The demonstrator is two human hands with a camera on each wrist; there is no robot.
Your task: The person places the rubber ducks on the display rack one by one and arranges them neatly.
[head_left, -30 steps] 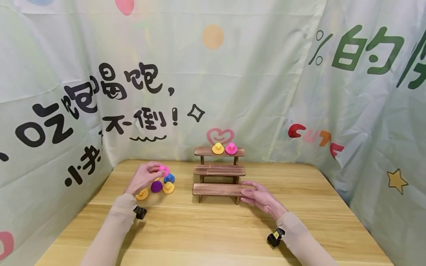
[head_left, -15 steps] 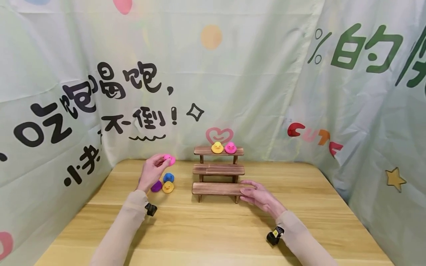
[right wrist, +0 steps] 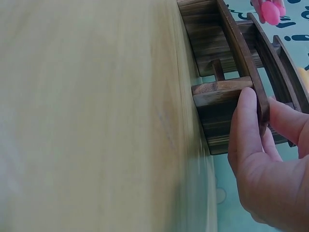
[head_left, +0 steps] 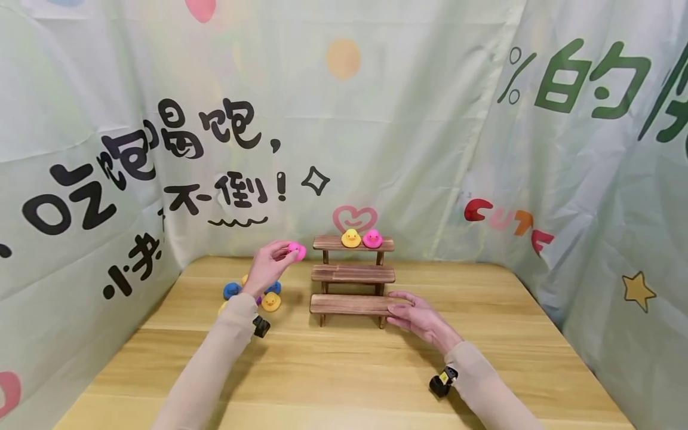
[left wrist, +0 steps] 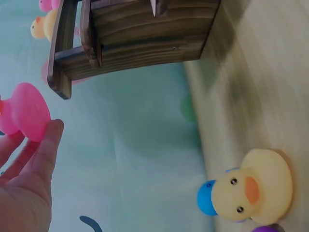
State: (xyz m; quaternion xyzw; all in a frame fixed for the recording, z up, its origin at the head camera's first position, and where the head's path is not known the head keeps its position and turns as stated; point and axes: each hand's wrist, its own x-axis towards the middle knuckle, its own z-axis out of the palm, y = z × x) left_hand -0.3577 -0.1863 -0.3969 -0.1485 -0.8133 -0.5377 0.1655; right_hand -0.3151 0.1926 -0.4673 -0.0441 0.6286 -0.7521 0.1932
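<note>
My left hand [head_left: 266, 269] pinches a pink rubber duck [head_left: 297, 251] in the air, left of a three-tier wooden display stand [head_left: 349, 305]. In the left wrist view this pink duck [left wrist: 31, 112] sits at the fingertips, apart from the stand. My right hand [head_left: 424, 321] grips the right end of the lowest shelf; the right wrist view has thumb and fingers on opposite faces of that board [right wrist: 244, 58]. On the top shelf stand a yellow duck [head_left: 351, 239] and another pink duck [head_left: 372, 239], side by side.
On the table's left lie several more ducks, including a yellow duck [head_left: 271, 302] and a blue duck [head_left: 232, 291], partly hidden behind my left wrist. A printed cloth [head_left: 408, 119] hangs behind the wooden table [head_left: 344, 370] and along its sides.
My left hand has lifted the pink duck from the group and carried it right, toward the stand. My right hand keeps its grip on the lowest shelf.
</note>
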